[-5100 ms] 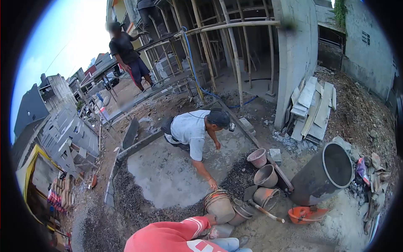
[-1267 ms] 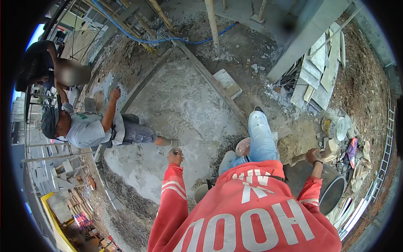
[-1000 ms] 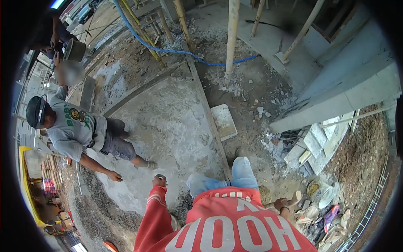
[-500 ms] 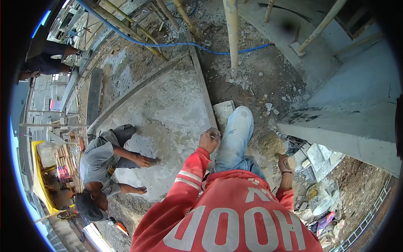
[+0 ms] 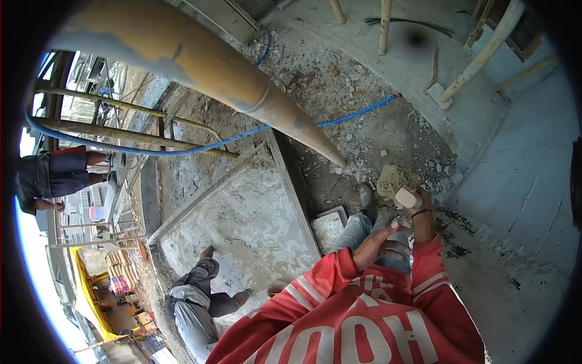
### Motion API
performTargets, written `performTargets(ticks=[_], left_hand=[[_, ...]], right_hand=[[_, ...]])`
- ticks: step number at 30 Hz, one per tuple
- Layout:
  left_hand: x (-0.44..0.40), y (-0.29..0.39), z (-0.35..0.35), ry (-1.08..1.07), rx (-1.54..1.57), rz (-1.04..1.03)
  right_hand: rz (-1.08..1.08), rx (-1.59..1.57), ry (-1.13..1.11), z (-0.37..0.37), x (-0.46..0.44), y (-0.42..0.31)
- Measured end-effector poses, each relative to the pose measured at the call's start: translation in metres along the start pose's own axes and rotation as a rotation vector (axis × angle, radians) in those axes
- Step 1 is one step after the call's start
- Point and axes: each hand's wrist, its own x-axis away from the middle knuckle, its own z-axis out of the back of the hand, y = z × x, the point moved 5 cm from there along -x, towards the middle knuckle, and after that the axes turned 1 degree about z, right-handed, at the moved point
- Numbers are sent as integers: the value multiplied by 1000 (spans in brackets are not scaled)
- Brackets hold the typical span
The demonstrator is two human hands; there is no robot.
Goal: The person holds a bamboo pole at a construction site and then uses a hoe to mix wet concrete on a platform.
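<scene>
Right hand (image 5: 424, 210) closed round one wooden handle (image 5: 407, 198), left hand (image 5: 374, 247) partly open beside it.
The left hand's fingers bend loosely, thumb raised; whether they touch anything, one cannot tell. The handle's blunt end points up, close to one grey-brown clump (image 5: 395, 181). Farther out lie one wet grey patch (image 5: 254, 224) with one bent-over person (image 5: 195, 306) and one blue hose (image 5: 364, 112); another person (image 5: 60, 176) is at far left.

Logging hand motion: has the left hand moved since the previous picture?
Yes, rightward: the left hand went from below the pale slab to its right.
</scene>
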Motion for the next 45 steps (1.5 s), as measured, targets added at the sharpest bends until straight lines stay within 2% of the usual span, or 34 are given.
performTargets(ticks=[1, 3, 4, 6, 9, 12, 15, 16, 17, 19, 23, 26, 28, 30, 32, 33, 35, 37, 38, 40, 41, 42, 44, 45], left_hand=[[-13, 17, -1, 8, 2, 21], [-35, 55, -2, 28, 19, -134], [-39, 77, -8, 102, 4, -149], [-57, 109, -4, 167, 25, -171], [-84, 158, 3, 267, 95, -228], [-114, 205, 11, 382, 95, -299], [-152, 241, 30, 501, 186, -337], [-164, 255, 35, 583, 218, -367], [-176, 266, 39, 604, 251, -397], [-198, 282, 57, 585, 416, -296], [-224, 308, 75, 706, 574, -283], [-226, 331, 84, 734, 709, -383], [-231, 334, 102, 673, 740, -466], [-239, 341, 132, 607, 762, -555], [-243, 334, 183, 1038, 863, -408], [-252, 332, 213, 1036, 908, -439], [-280, 323, 280, 1002, 919, -353], [-308, 324, 340, 1002, 1033, -359], [-319, 325, 360, 1000, 1097, -298], [-326, 351, 392, 953, 1138, -312], [-330, 361, 402, 907, 1147, -309], [-329, 370, 416, 903, 1173, -307], [-328, 401, 453, 766, 1036, -415], [-336, 404, 479, 763, 1062, -424]], right_hand=[[3, -19, 13, -16, -18, -10], [-167, -156, 175, -62, -37, -7], [-176, -157, 191, -80, -52, -10], [-113, 70, 266, -109, -83, -23], [-87, 186, 287, -150, -130, -36], [-119, 363, 330, -188, -178, -50], [-303, 432, 347, -213, -234, -62], [-287, 395, 362, -226, -246, -64], [-321, 429, 365, -228, -262, -76], [-629, 206, 529, -213, -301, -78], [-673, 263, 589, -247, -336, -77], [-782, 375, 640, -266, -374, -65], [-747, 665, 601, -282, -396, -56], [-759, 816, 587, -301, -416, -40], [-771, 982, 572, -311, -434, -23], [-810, 1063, 583, -311, -443, -17], [-872, 1217, 586, -314, -465, -6], [-1025, 1271, 592, -314, -489, 10], [-1039, 1311, 604, -319, -498, 17], [-1027, 1578, 514, -344, -514, 42], [-1044, 1598, 537, -348, -517, 53], [-1075, 1723, 456, -353, -524, 67], [-1132, 1905, 262, -368, -536, 109], [-1150, 1924, 267, -374, -539, 128]])
